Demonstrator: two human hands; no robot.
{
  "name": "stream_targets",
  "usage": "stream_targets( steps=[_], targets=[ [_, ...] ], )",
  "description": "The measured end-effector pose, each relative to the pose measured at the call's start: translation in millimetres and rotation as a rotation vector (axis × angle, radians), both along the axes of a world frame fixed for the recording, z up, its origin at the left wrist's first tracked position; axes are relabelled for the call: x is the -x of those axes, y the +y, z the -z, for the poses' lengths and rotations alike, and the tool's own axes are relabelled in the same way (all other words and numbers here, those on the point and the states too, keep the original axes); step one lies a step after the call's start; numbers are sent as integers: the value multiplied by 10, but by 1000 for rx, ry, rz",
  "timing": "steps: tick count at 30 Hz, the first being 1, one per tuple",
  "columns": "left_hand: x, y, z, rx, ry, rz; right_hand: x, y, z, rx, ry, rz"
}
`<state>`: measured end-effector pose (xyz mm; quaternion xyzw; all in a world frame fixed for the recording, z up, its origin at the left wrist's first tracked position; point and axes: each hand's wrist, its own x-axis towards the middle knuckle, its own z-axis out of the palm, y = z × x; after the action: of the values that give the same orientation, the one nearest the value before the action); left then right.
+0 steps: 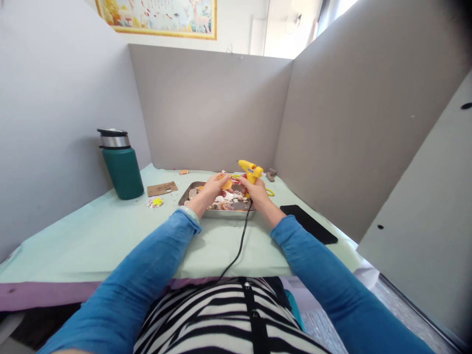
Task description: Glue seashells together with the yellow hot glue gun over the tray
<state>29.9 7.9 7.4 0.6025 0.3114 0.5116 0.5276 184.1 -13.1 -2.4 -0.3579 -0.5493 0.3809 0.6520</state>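
My left hand (216, 188) is closed on an orange shell (226, 184), held above a metal tray (230, 214). Wrapped in my right hand (257, 189) is a yellow hot glue gun (250, 169), its nozzle tipped up and to the left. The gun's black cord (241, 241) runs down over the table's front edge. Under both hands the tray holds many shells (224, 206), white, brown and orange, partly covered by my fingers. Yellow-handled scissors (270, 192) lie behind my right hand, mostly hidden.
A green bottle (124, 172) stands at the left. Near it lie a brown cardboard piece (162, 188) and a small decorated piece with a yellow star (157, 201). A black flat pad (309, 223) lies at the right. Grey panels (214, 108) enclose the table.
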Motion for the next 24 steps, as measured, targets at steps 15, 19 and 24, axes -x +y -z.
stream_targets(
  steps=[15, 19, 24],
  targets=[
    [87, 86, -80, 59, -18, -305, 16, -124, -31, -14, -222, -172],
    [85, 88, -80, 57, -25, -308, 10, -156, -57, 17, -303, -175],
    [88, 96, -75, 42, -48, -284, 11, -192, -92, 60, -341, -166]
  ],
)
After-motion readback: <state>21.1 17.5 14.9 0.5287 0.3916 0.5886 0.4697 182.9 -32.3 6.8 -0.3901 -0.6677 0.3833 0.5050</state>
